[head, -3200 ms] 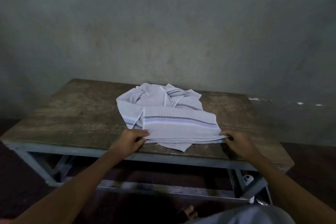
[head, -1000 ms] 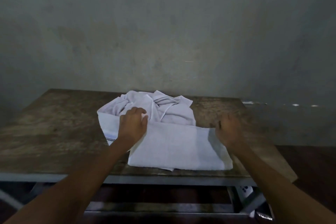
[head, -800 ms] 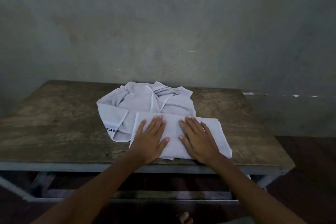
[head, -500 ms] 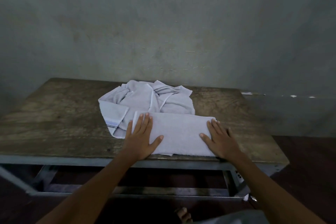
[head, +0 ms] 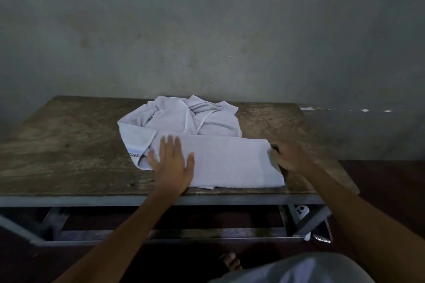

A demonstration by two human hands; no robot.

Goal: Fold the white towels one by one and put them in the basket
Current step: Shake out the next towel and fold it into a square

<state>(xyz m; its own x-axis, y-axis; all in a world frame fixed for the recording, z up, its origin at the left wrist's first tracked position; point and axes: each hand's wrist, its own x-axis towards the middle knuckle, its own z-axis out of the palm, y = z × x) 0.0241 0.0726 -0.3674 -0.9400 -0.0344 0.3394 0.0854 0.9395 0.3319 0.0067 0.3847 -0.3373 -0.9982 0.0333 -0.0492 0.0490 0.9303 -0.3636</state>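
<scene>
A folded white towel (head: 232,163) lies as a long flat band near the front edge of the wooden table (head: 69,145). My left hand (head: 171,163) presses flat on its left end with straight fingers. My right hand (head: 288,156) grips the towel's right end, fingers curled at the edge. Behind it sits a crumpled pile of white towels (head: 184,117), one with a dark patterned stripe at its left corner. No basket is in view.
The table stands against a grey wall (head: 207,30) and has a metal frame (head: 161,200) underneath. A small white object (head: 301,211) sits below the right end. My foot (head: 230,262) shows on the dark floor.
The towel was folded away from me and smoothed with both palms. My right hand has slid from the towel's top to its right end and curled around the edge.
</scene>
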